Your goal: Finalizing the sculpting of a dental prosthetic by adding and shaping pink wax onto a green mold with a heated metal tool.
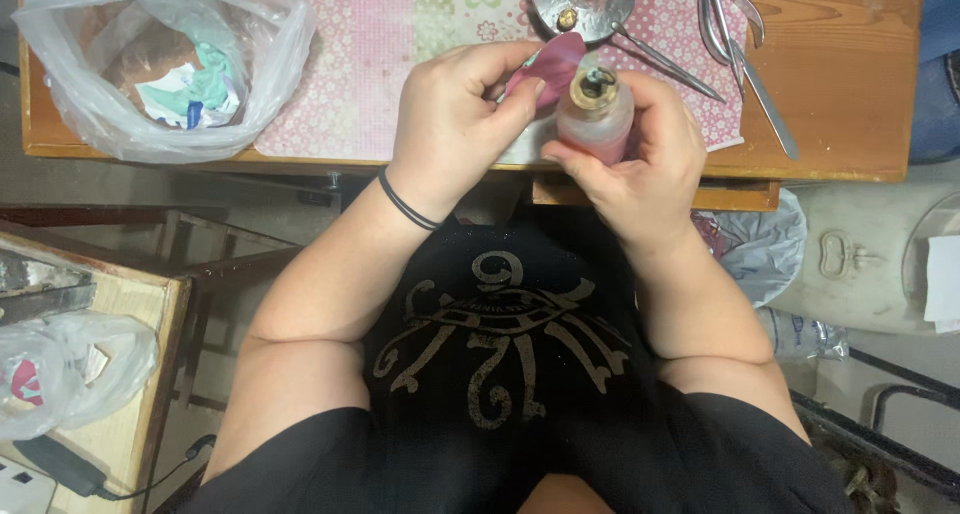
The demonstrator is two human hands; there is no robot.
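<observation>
Looking straight down at someone working at a small wooden table [850,124]. Most of the tabletop is covered by a pink patchwork-print mat [370,64] with floral and dotted squares.

The right hand [640,159] is wrapped around a little pinkish bottle [597,124] with a brass-coloured neck, holding it upright just over the near edge of the table. The left hand [450,124] has a pink petal-shaped piece [550,64] pinched between thumb and fingers, right beside the top of the bottle, touching or nearly touching it, hard to say which. There's a thin black band [405,204] on the left wrist.

Behind the hands there's a round metal dish [585,4] at the far edge of the mat. To the right of that, a bunch of long metal tools [740,54] like tweezers or scissors are lying partly on the mat and partly on bare wood. On the left end of the table sits an open clear plastic bag [150,64] with crumpled paper and something teal inside.

Room looks pretty cramped. Another wooden surface [110,314] at lower left has a second plastic bag [70,374] on it, plus a black cable [90,479]. On the right, under the table, there's a grey bag [765,249] and a whitish container [860,264] on the floor.
</observation>
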